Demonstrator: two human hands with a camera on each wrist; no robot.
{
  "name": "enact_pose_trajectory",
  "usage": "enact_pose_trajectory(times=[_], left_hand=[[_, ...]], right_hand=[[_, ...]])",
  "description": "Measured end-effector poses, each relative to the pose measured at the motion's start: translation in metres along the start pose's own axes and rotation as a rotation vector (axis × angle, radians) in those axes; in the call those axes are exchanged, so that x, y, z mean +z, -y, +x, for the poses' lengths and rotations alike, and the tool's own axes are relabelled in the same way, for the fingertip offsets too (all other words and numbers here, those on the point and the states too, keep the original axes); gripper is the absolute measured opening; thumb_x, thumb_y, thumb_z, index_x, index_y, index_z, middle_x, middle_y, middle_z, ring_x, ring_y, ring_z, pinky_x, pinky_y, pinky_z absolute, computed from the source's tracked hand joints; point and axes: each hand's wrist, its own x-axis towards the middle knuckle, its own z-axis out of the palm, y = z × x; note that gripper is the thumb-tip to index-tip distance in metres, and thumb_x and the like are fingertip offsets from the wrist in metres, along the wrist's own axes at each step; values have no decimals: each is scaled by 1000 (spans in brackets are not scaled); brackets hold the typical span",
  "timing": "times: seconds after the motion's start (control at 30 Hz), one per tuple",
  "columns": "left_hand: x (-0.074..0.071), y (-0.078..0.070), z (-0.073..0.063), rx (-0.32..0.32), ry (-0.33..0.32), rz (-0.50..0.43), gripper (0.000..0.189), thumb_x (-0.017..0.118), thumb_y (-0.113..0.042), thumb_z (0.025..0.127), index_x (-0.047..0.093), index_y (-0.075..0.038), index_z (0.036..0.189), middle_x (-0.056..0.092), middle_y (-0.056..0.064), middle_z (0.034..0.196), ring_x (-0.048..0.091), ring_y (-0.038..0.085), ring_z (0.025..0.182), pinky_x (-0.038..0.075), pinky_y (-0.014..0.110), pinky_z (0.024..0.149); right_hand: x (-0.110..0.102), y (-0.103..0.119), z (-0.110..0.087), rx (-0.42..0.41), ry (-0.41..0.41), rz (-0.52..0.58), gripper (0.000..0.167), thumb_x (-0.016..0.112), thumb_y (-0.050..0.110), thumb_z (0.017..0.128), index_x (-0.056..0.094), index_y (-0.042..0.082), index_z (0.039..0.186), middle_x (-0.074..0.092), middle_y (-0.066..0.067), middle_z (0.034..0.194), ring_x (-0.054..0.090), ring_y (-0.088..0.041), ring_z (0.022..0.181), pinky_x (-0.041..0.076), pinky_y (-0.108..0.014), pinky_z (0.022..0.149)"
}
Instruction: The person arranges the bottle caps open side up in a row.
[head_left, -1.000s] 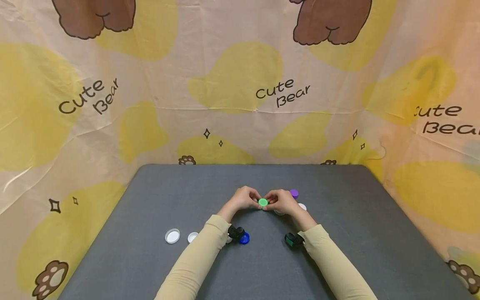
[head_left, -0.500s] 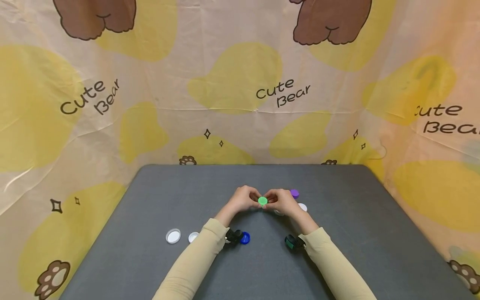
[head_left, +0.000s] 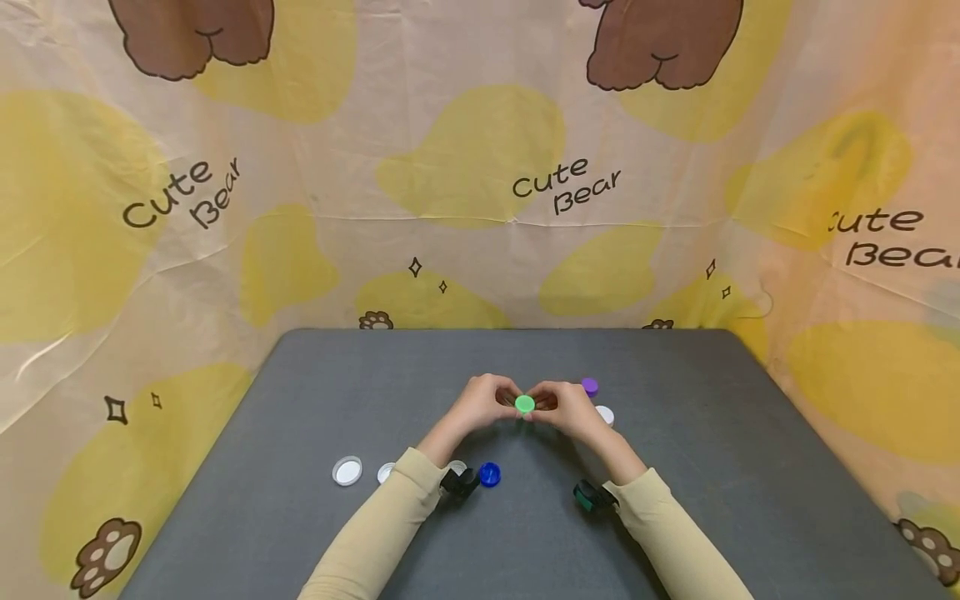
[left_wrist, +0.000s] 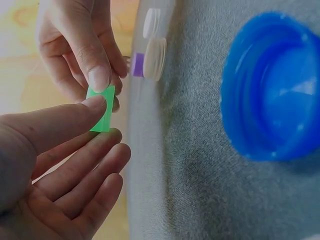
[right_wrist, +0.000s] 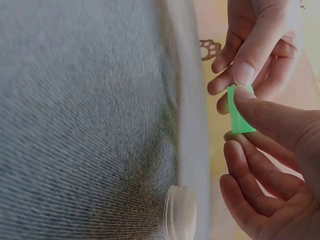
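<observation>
Two bare hands are meeting over a grey table (head_left: 750,467), gripping a small green cap (head_left: 524,404) just beyond and slightly right of the blue bottle cap (head_left: 490,475). The left hand (head_left: 478,402) is pinching one side of the green cap between thumb and fingers, its remaining fingers loosely curling; the right hand (head_left: 567,407) is pinching the opposite side the same way. The cap is apparently hanging above the tabletop.

The piece is looking like light, rigid plastic, probably a bit slick and unlikely to break. Its sidewall is offering the surest hold, thumb and fingertips opposed, with the flat top staying uncovered; a careless squeeze could be sending it skidding away.

The blue bottle cap is lying hollow side up. To its left, three pale lids are lining up: a wide lid (head_left: 347,472) farthest out, a smaller lid (head_left: 385,472) partly behind a sleeve (head_left: 375,529), and a third lid (head_left: 457,467) close to the blue cap, partly covered by a black wrist camera (head_left: 460,482). Beyond and right of it, a purple cap (head_left: 589,387) and a white cap (head_left: 605,415) are crowding the right hand. A clear-sided lid (right_wrist: 180,215) is also showing in the right wrist view, its place relative to the blue cap uncertain.
</observation>
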Motion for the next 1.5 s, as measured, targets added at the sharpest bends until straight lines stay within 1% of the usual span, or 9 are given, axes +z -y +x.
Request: enact_pose_trajectory(times=[0.17, 0.3, 0.43, 0.63, 0.9, 1.1, 1.33, 1.5], left_hand=[[0, -4, -11, 7, 4, -3, 18, 78, -17, 79, 72, -15, 95, 70, -3, 83, 63, 9, 73, 50, 24, 64], [2, -5, -19, 4, 15, -10, 18, 77, -18, 80, 72, -15, 96, 69, -5, 83, 62, 8, 73, 50, 24, 63], [4, -5, -26, 16, 17, -21, 18, 77, -18, 80, 71, -15, 97, 69, -4, 83, 63, 9, 74, 50, 24, 63], [5, -5, -37, 43, 14, -27, 19, 77, -20, 80, 71, -15, 97, 69, -5, 83, 63, 6, 73, 50, 22, 64], [7, -7, -48, 67, 12, -17, 20, 77, -24, 80, 71, -16, 96, 69, -5, 85, 63, 6, 76, 50, 21, 66], [9, -7, -55, 80, 11, -1, 21, 78, -27, 79, 71, -18, 96, 69, -7, 85, 63, 3, 75, 49, 20, 66], [9, -8, -63, 83, 25, 2, 19, 77, -28, 79, 71, -19, 95, 69, -10, 83, 62, 0, 74, 49, 20, 68], [11, -8, -68, 96, 32, -9, 19, 77, -28, 80, 71, -19, 96, 70, -9, 83, 62, -1, 74, 49, 19, 68]], right_hand=[[2, 4, -7, 3, -11, -14, 24, 79, 23, 77, 71, 14, 98, 71, 1, 91, 67, -11, 81, 53, -23, 70], [5, 5, -14, -4, -8, -21, 24, 79, 24, 77, 71, 15, 98, 71, 2, 90, 66, -9, 80, 53, -21, 70], [6, 8, -20, -18, 0, -10, 25, 79, 25, 77, 71, 14, 98, 71, 1, 89, 66, -9, 79, 52, -20, 69], [8, 13, -27, -41, 22, 9, 26, 78, 27, 78, 70, 14, 99, 71, 2, 89, 66, -8, 79, 52, -20, 69], [9, 16, -35, -34, 31, 0, 26, 78, 28, 78, 70, 17, 100, 70, 5, 89, 66, -6, 78, 51, -19, 69], [10, 18, -41, -53, 43, -3, 27, 78, 30, 78, 70, 18, 101, 70, 5, 89, 66, -5, 79, 52, -20, 70], [13, 20, -48, -89, 66, 32, 26, 77, 30, 78, 70, 16, 100, 70, 5, 87, 66, -5, 78, 53, -22, 70], [15, 20, -52, -92, 80, 58, 26, 77, 29, 79, 70, 15, 100, 70, 5, 86, 66, -3, 77, 53, -21, 69]])
